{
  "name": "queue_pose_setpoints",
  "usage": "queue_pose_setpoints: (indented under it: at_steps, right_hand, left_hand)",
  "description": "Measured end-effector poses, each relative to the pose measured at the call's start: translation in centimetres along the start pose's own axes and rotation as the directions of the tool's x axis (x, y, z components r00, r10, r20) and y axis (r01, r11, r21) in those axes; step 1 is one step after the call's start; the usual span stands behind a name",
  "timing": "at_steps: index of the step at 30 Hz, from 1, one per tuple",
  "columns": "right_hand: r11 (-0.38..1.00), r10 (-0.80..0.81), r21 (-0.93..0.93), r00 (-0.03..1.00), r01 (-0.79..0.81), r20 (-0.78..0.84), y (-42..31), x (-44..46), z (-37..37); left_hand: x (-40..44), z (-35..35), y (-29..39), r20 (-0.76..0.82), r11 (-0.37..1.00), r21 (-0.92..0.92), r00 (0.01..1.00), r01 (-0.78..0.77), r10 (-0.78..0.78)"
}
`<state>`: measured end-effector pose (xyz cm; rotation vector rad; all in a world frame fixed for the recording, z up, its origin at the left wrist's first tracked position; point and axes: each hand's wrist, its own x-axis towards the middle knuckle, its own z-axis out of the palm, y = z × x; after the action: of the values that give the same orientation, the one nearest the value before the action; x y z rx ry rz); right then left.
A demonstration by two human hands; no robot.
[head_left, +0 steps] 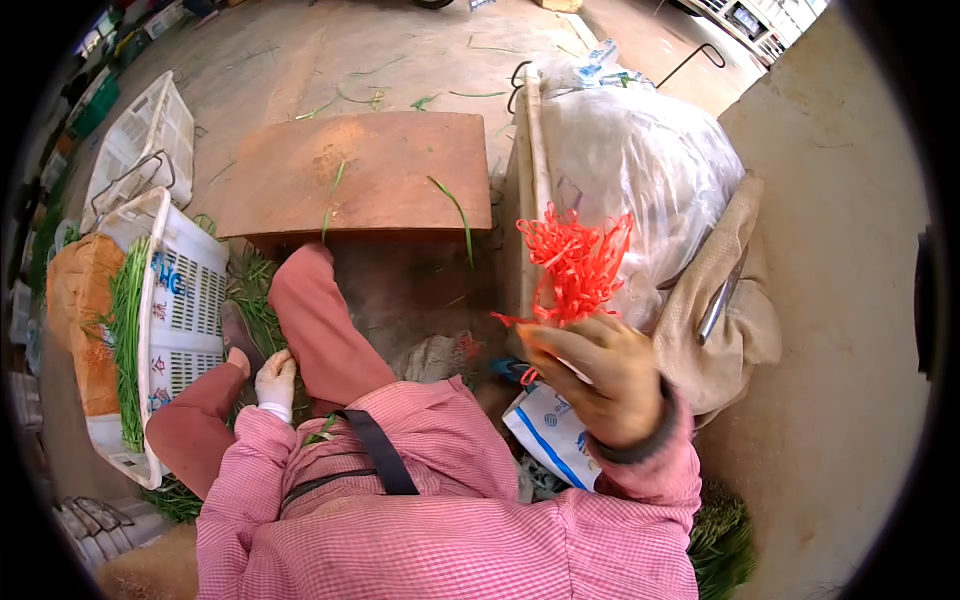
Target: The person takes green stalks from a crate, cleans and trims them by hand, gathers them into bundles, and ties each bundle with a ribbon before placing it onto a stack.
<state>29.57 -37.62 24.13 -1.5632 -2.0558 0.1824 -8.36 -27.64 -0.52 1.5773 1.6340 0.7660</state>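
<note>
In front of the seated person, on a concrete floor, stands a low brown tabletop with a few loose green blades lying across it. The right hand is raised beside a bunch of red ties, its fingers bent around the lower end, where a thin red strand sticks out to the left; whether the fingertips are pinched shut on it cannot be told. The bunch hangs in front of a big clear plastic bag that bulges over a box-like container. Beside that bag drapes a tan woven sack, with a metal tube against it. The left hand, in a pale covering, is well apart from the right, low between the person's knees, its fingers curled near green stalks; what it grips, if anything, cannot be made out. To the left, a white plastic crate holds long green stems along its inner side, and an orange-brown sack lies against them. A second white crate stands just beyond. Below the right hand is a white and blue bag.
</note>
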Motion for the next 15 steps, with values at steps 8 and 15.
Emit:
queue_pose_setpoints:
  at_steps: [8, 15]
  right_hand:
    - [0.764, 0.565, -0.642, 0.415, 0.063, 0.713, 8.0, 3.9, 13.2]
    - [0.963, 0.267, -0.154, 0.866, -0.222, 0.422, 8.6, 5.1, 10.0]
  left_hand:
    - [0.3, -0.6, -1.6, -0.151, 0.978, -0.193, 0.983, 0.074, -0.104]
    - [1.1, -1.2, -1.5, -0.153, 0.925, -0.363, 0.973, 0.108, -0.174]
